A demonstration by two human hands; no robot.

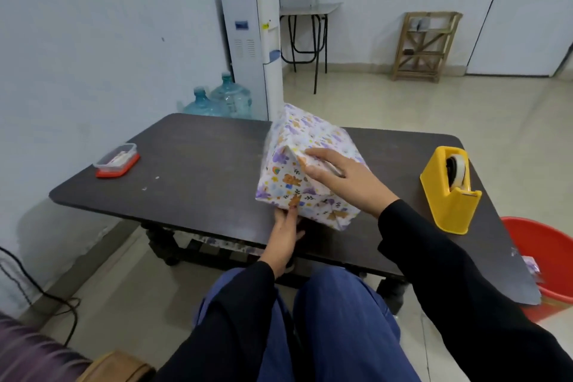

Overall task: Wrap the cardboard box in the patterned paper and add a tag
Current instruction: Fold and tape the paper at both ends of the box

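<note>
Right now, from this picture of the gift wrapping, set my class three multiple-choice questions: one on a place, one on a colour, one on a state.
1. Where is the tape dispenser?
A. On the table, to the person's right of the wrapped box
B. On the floor
C. On top of the box

2. What colour is the bucket beside the table?
A. Blue
B. Red
C. Green

3. What is the right hand doing?
A. Gripping scissors
B. Hanging off the table
C. Lying on the wrapped box with straight fingers

Answers:
1 A: it stands on the tabletop, apart from the box.
2 B: its rim and wall are red.
3 C: the fingers lie flat on the patterned paper.
</note>
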